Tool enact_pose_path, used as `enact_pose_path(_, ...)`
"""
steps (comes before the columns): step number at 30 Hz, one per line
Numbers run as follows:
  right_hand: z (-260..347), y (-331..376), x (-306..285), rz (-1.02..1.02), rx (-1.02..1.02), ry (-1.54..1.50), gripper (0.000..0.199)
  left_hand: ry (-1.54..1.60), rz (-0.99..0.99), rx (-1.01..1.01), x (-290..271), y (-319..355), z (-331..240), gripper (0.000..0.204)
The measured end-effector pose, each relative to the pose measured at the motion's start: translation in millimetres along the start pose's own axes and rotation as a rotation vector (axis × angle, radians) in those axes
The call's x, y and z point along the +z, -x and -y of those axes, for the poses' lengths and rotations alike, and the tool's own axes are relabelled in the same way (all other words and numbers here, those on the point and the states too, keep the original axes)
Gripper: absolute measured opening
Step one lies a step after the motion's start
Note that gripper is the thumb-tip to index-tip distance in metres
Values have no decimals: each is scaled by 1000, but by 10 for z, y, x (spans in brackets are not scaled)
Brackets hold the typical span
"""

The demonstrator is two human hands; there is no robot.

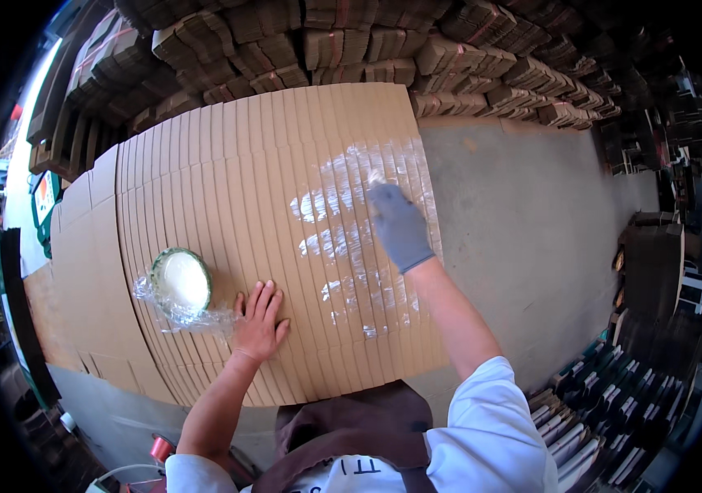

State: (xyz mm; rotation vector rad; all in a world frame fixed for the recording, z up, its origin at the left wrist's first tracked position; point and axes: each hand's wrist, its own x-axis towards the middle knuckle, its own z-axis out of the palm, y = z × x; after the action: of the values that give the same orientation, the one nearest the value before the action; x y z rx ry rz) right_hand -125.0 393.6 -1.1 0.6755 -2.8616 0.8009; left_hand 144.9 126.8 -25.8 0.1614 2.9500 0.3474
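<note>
Overlapping cardboard sheets [228, 189] are fanned out in front of me, their edges forming narrow strips. Shiny white glue [339, 238] is smeared in streaks across their right part. My right hand [400, 226], in a grey glove, is closed around a brush [376, 177]; only its whitish tip shows past the fingers, against the glue-covered strips. Bare and with fingers spread, my left hand [260, 322] lies flat on the cardboard. Beside it stands a round green-rimmed tub [182, 281] of white glue, with crumpled clear plastic film [191, 316] around its lower side.
Tied stacks of flat cardboard [339, 49] line the far side. Grey floor [532, 238] extends to the right of the sheets. At the lower right is a rack of dark and white flat pieces [606, 403]. A red spool [162, 448] sits at the lower left.
</note>
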Motion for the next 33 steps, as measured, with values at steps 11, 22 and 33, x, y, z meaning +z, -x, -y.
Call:
enact_pose_path(11,-689,90,-71,-138,-3,-19,19,36,-21,23,14,-97,-20,66)
enact_pose_path(22,-405,334,-142,-14,201,9,20,21,-28,5,-7,-116,-64,65)
enact_pose_path(33,-842,-46,-161,186,444,-83,21,52,52,-21,-42,-51,10,63)
